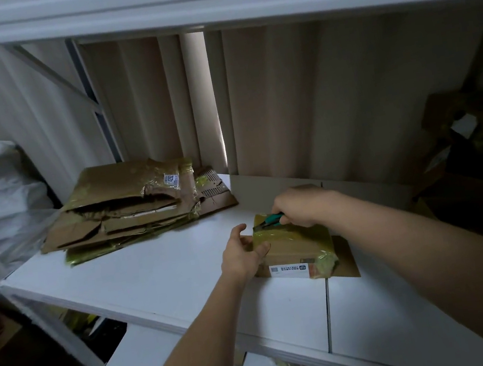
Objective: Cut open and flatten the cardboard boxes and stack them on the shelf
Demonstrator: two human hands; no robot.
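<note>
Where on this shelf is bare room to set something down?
Bare shelf between the flattened stack and left hand, plus the front right corner. Crowded around the box, where the right hand works the cutter.

My white shelf (154,277) carries 1 stack of flattened boxes (125,209) at its back left corner and 1 taped box (293,247) on a cardboard sheet (347,258) mid-shelf.
</note>
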